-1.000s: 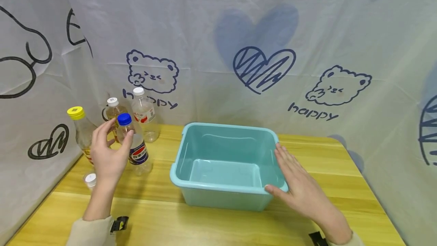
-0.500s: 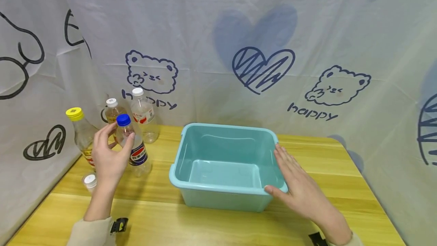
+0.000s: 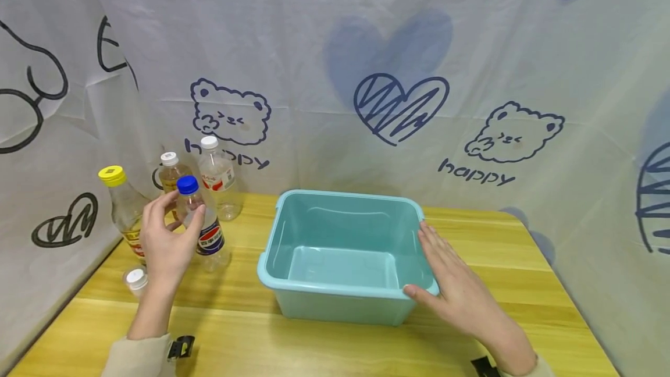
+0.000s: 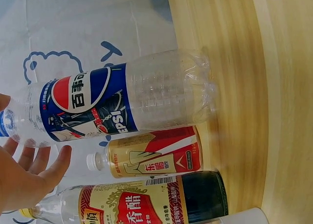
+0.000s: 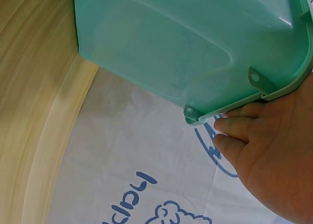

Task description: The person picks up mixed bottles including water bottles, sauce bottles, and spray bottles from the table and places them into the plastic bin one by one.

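A clear Pepsi bottle (image 3: 211, 239) with a blue cap stands upright on the table at the left. My left hand (image 3: 168, 243) grips it around the neck, thumb on one side and fingers on the other. The left wrist view shows the bottle's blue label (image 4: 88, 104) below the hand (image 4: 24, 177). A pale teal plastic tub (image 3: 345, 292) sits mid-table, with nothing inside. On its right rim rests my right hand (image 3: 458, 287), fingers straight along the edge and thumb at the near corner. The right wrist view has the tub's outer wall (image 5: 151, 48) beside those fingers (image 5: 237, 128).
Around the left hand stand a yellow-capped vinegar bottle (image 3: 124, 211), a gold-labelled drink bottle (image 4: 156, 153), a clear white-capped bottle (image 3: 220, 179) and another white-capped bottle (image 3: 137, 279) near the wrist. A printed cloth (image 3: 314, 74) hangs behind the wooden table (image 3: 235, 336).
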A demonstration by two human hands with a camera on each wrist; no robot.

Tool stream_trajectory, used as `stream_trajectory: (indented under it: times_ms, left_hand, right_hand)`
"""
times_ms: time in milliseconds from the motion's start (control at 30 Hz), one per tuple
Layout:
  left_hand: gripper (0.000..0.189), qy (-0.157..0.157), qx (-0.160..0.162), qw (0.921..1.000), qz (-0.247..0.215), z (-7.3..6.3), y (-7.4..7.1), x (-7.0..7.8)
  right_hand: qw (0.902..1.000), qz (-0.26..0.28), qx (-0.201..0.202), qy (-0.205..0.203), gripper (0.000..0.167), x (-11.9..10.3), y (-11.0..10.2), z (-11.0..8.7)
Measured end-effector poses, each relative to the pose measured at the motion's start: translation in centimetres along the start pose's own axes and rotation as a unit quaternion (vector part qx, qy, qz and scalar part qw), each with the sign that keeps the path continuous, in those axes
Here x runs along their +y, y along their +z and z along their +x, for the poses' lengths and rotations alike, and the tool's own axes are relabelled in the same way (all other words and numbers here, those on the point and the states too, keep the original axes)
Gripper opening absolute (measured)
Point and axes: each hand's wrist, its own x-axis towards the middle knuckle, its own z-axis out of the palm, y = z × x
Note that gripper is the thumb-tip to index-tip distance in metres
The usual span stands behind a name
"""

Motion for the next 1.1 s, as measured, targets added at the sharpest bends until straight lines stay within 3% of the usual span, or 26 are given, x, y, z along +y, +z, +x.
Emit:
stream_trajectory:
  times_ms: [600, 1100]
  left_hand:
    - [0.053, -0.009, 0.005, 0.9998, -0.016, 0.0, -0.2, 0.1]
    - [0.053, -0.006, 0.010, 0.9995, -0.029, 0.2, -0.3, 1.4]
  right_hand:
    - [1.0000, 0.008, 0.000, -0.002, 0.096, 0.0, 0.2, 0.0]
    - [1.0000, 0.005, 0.002, 0.001, 0.096, 0.0, 0.0, 0.0]
